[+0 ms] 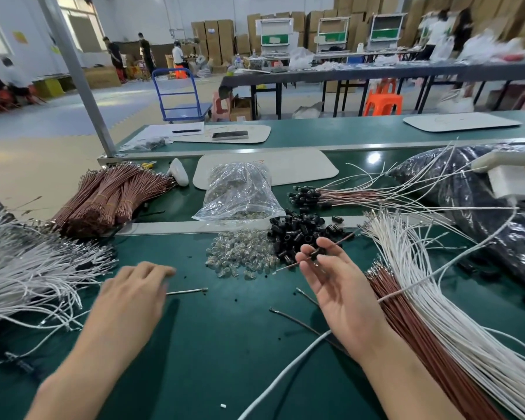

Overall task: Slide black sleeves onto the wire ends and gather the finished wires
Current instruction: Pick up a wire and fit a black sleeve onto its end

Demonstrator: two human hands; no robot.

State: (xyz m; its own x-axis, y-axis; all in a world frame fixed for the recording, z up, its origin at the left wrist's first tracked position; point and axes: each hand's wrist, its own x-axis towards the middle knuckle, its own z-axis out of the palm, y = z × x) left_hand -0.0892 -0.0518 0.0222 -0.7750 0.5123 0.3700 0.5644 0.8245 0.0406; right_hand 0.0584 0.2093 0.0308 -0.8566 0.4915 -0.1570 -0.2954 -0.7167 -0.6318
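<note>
Black sleeve [317, 253] sits partway along a thin brown wire [344, 238], pinched between the thumb and fingertips of the right hand [337, 286]. That hand is raised just above the green table [225, 344], palm turned up, fingers half curled around the wire. The wire runs at a slant, and both ends stick out past the fingers.

The left hand [131, 295] hovers palm down to the left, well apart from the sleeve. It is blurred, its fingers are loosely bent, and it holds nothing. A short white wire with a metal tip [188, 291] lies by its fingertips; whether they touch cannot be told.

To the right of the right hand lie long loose brown wires [412, 322] and, beside them, white wires [437, 283]. More white wires [28, 268] spread out at the far left.

Just beyond the right fingertips is a heap of loose black sleeves [297, 234], with a heap of small clear caps [243, 256] touching its left side.

Farther back, finished wires [309, 195] with black sleeves on their ends lie gathered side by side. A clear plastic bag [240, 192] lies to their left, then tied bundles of brown wire [109, 195]. A large dark bag [497, 222] lies at the right.

In the distance are a blue trolley [182, 95], an orange stool [382, 101] and stacked cardboard boxes [219, 37].
</note>
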